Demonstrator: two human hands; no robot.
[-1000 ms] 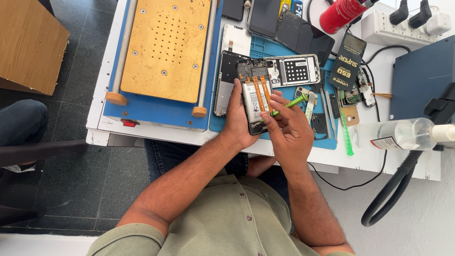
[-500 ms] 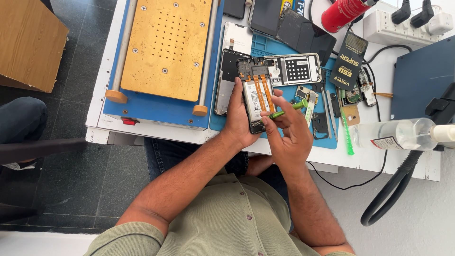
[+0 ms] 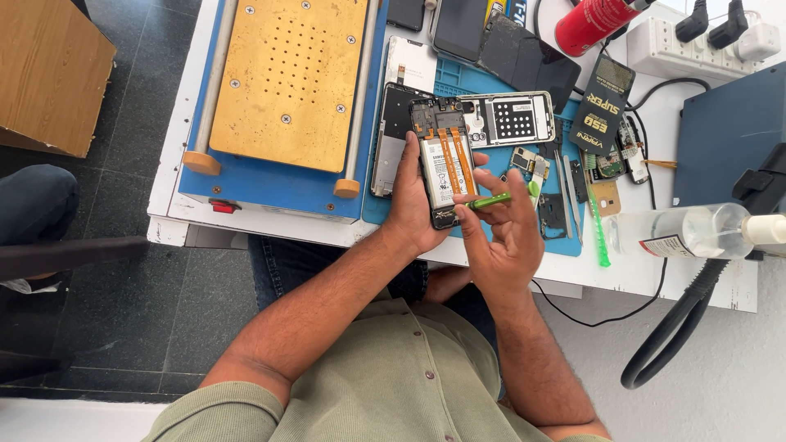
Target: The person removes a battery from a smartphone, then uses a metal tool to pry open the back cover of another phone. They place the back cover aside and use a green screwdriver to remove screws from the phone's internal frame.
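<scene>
My left hand (image 3: 409, 205) grips an opened phone (image 3: 444, 160) with its back removed, showing the battery and two orange flex cables. The phone is held upright over the blue work mat (image 3: 458, 82). My right hand (image 3: 508, 233) holds a thin green pry tool (image 3: 495, 199) between thumb and fingers. The tool's tip touches the lower right edge of the phone, beside the battery.
A yellow perforated heating plate on a blue base (image 3: 286, 82) fills the left of the white table (image 3: 704, 282). Phone parts, a second opened phone frame (image 3: 512, 119), a dark battery pack (image 3: 604, 102), a clear bottle (image 3: 688, 229), a red can (image 3: 594, 23) and a power strip (image 3: 704, 41) lie around.
The right hand has shifted slightly down and left, bringing the green tool's tip to the phone's lower edge. The left hand keeps the phone in nearly the same place.
</scene>
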